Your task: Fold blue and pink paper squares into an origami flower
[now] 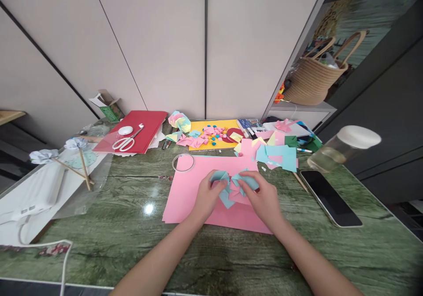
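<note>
Arms (158, 256): reaching from the bottom edge.
Left hand (209, 194), right hand (265, 194): fingers (220, 186) pinch folded paper (235, 194).
Folded paper: just below middle; I think squeezing could crumple it, pulling could rip it.

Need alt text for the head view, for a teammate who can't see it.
The left hand and right hand pinch folded blue and pink paper between them, over pink sheets on a green table. Scissors lie to the left, a phone to the right, and paper pieces beyond the hands.
</note>
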The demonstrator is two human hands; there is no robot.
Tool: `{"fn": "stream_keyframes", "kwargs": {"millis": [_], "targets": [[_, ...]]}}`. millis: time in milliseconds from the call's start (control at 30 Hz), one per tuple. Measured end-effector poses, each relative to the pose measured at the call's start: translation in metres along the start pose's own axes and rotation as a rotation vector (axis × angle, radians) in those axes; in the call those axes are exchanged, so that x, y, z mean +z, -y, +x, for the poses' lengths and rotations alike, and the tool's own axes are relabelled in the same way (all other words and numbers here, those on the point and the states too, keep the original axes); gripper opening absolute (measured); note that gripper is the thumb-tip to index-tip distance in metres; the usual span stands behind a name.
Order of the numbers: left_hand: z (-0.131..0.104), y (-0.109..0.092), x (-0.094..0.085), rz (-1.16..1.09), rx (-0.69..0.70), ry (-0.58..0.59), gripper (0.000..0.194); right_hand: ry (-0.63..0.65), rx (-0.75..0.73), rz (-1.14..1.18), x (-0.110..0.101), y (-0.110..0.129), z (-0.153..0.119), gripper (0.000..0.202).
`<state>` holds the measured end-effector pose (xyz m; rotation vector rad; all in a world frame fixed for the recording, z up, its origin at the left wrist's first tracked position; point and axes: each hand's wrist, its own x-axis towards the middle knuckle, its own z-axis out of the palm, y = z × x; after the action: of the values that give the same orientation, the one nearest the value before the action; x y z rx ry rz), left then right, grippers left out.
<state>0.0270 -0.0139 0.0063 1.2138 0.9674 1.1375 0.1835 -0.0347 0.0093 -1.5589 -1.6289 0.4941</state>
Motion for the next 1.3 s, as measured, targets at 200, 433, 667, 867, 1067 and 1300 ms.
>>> {"fn": "stream_keyframes", "kwargs": {"millis": [200,433,667,867,1067,1300], "targets": [[0.0,0.002,0.002,0.041,0.029,0.002,0.009,-0.083,0.098,0.115,0.006,-0.002,0.0,0.022],[-0.001,0.004,0.004,0.141,0.048,-0.02,0.01,-0.14,0.044,0.019,0.009,-0.001,-0.006,0.026],[-0.003,0.001,0.004,0.205,0.085,-0.022,0.01,-0.075,-0.086,0.032,0.009,-0.003,-0.007,0.018],[-0.005,-0.001,0.003,0.306,0.156,0.008,0.016,-0.045,-0.129,0.095,0.009,-0.004,-0.005,0.017],[-0.005,-0.004,0.0,0.379,0.205,0.015,0.019,0.003,-0.19,0.086,0.008,-0.006,0.0,0.017],[0.004,-0.006,-0.01,0.28,0.13,0.071,0.01,0.06,-0.237,0.055,0.002,-0.007,0.005,0.018]]}}
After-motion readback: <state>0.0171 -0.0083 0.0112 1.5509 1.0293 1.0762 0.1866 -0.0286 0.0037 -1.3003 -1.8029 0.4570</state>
